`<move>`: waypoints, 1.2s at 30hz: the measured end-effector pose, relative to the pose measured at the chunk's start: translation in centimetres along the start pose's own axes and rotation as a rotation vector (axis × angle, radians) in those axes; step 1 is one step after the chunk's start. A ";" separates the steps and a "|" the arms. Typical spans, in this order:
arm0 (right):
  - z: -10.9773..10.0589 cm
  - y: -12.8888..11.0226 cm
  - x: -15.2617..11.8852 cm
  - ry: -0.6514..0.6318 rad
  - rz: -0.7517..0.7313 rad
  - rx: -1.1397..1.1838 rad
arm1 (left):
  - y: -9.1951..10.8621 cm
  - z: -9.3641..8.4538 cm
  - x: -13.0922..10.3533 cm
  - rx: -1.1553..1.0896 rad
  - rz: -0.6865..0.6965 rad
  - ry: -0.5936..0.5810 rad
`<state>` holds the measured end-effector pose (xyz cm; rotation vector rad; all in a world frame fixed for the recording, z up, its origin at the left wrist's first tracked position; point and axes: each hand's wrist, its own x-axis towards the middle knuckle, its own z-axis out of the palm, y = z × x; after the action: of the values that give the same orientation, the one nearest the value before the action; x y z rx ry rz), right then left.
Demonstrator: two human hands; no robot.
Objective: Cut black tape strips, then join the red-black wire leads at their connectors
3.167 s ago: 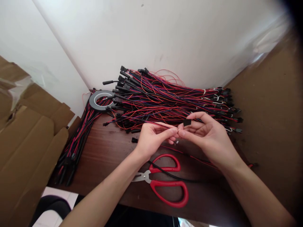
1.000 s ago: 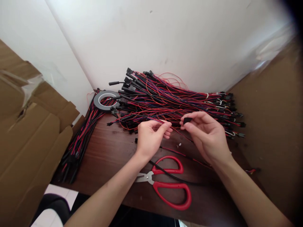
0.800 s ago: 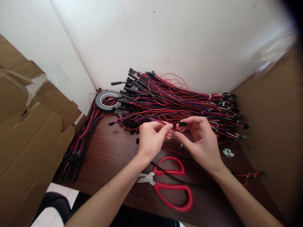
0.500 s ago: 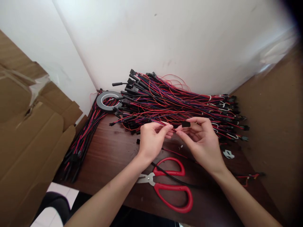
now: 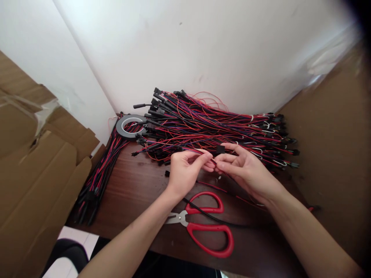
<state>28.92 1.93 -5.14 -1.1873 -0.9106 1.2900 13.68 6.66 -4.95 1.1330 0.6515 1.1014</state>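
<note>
My left hand (image 5: 184, 172) is closed, thumb against fingers, on thin red and black wires (image 5: 213, 161). The same wires are pinched by the thumb and fingers of my right hand (image 5: 246, 166), just right of the left fingertips. A small black piece (image 5: 220, 149), resembling tape, sits at the tip of a raised right finger. Below the hands lie red-handled scissors (image 5: 180, 218), a black cable (image 5: 207, 213) crossing over them. Another red and black wire (image 5: 213, 186) rests on the table beneath my right hand.
A large heap of wire bundles with connectors (image 5: 197, 123) lies along the white wall. On the left, a grey tape roll (image 5: 119, 129) rests on a second bundle (image 5: 100, 175). Cardboard stands at the left (image 5: 55, 166) and right (image 5: 327, 127) of the brown table (image 5: 139, 197).
My right hand has turned and come closer to the left fingertips, its fingers tighter around the wires. The black piece shifted left with it. The whole view has moved slightly.
</note>
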 end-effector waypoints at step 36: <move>0.3 -1.1 -0.8 0.108 -0.346 -0.460 | -0.8 0.6 -0.1 -0.097 -0.205 0.033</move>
<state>28.77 1.26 -3.89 -1.3591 -1.3106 0.7504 14.45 6.26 -5.53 0.9448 0.7162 0.9677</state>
